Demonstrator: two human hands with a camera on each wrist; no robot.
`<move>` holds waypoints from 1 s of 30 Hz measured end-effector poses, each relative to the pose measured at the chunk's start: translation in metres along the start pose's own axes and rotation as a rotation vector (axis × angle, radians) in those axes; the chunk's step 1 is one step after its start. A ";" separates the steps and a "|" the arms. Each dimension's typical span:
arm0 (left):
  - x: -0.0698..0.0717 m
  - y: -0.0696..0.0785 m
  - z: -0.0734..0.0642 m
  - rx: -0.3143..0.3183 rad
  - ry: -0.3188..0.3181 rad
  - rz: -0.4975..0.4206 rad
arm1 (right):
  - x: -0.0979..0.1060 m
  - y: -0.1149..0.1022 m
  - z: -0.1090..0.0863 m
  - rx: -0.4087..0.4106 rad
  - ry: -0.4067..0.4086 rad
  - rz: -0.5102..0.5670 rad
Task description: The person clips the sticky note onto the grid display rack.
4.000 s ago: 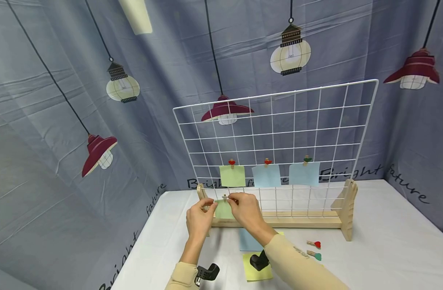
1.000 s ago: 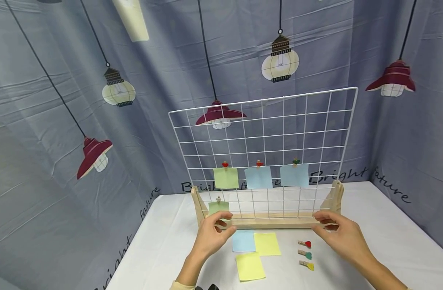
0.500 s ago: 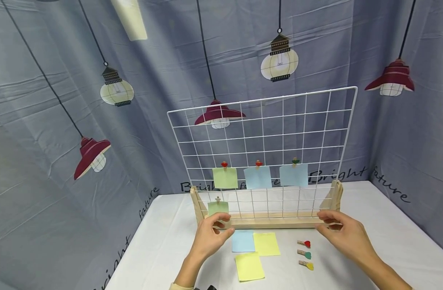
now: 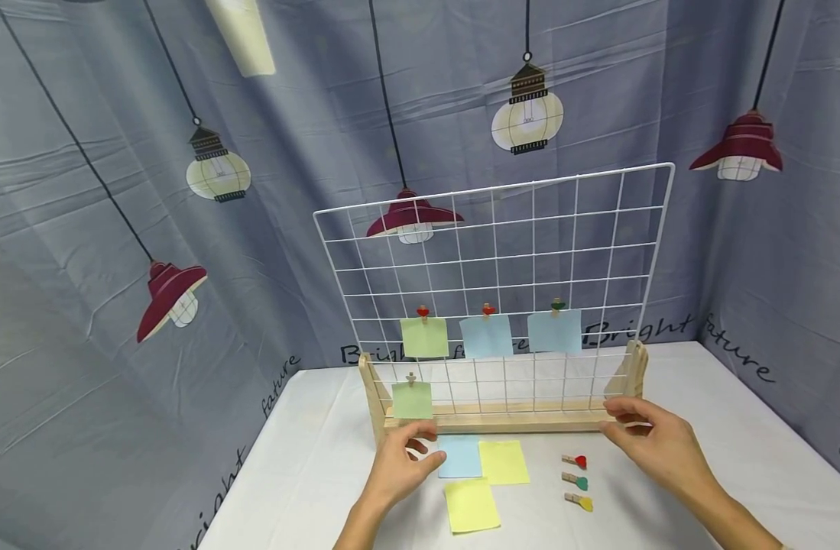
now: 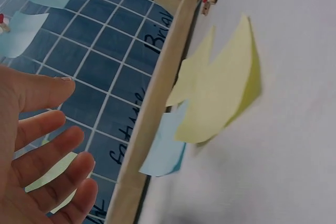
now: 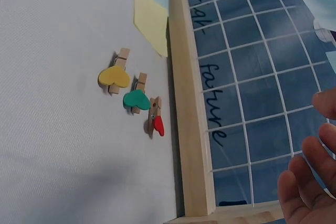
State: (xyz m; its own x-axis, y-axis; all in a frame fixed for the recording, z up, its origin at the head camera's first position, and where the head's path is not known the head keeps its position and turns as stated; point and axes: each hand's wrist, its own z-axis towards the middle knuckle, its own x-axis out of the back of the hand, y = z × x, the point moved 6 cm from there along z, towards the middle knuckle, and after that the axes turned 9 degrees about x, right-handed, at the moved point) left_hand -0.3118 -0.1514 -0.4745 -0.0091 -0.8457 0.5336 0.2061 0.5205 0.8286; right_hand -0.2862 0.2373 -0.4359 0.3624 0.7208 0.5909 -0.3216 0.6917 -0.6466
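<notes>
My left hand (image 4: 400, 464) hovers with loosely bent fingers just left of a blue sticky note (image 4: 460, 457) on the table, holding nothing. Beside that note lie two yellow notes, one at the back (image 4: 504, 462) and one in front (image 4: 471, 506). My right hand (image 4: 656, 443), also holding nothing, is right of three heart clothespins: red (image 4: 575, 461), green (image 4: 575, 481) and yellow (image 4: 578, 502). On the white wire grid (image 4: 530, 252) hang a green note (image 4: 424, 338) and two blue notes, left (image 4: 487, 336) and right (image 4: 554, 331), each clipped. Lower left, another clipped green note (image 4: 412, 401) hangs.
The grid stands in a wooden base (image 4: 516, 422) with an upright at each end, such as the right one (image 4: 636, 370). A white cloth (image 4: 309, 458) covers the table. Behind it hangs a grey-blue curtain (image 4: 268, 290) printed with lamps.
Four seconds ago both hands were at the lower green note's clothespin. They have let go and drawn apart, left and right. Over the last second they barely move; the left sinks slightly.
</notes>
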 end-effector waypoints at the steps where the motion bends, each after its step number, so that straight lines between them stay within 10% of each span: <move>1: -0.001 -0.002 -0.001 0.007 -0.006 0.003 | 0.000 0.000 0.000 -0.001 0.001 0.000; 30: -0.035 -0.037 -0.017 0.100 -0.100 0.085 | -0.010 0.005 -0.008 -0.019 -0.008 0.008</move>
State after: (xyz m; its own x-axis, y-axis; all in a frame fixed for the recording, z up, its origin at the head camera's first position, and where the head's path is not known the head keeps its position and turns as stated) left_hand -0.3028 -0.1435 -0.5269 -0.0941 -0.7847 0.6126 0.1114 0.6032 0.7898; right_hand -0.2847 0.2328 -0.4485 0.3533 0.7264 0.5895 -0.3079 0.6853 -0.6600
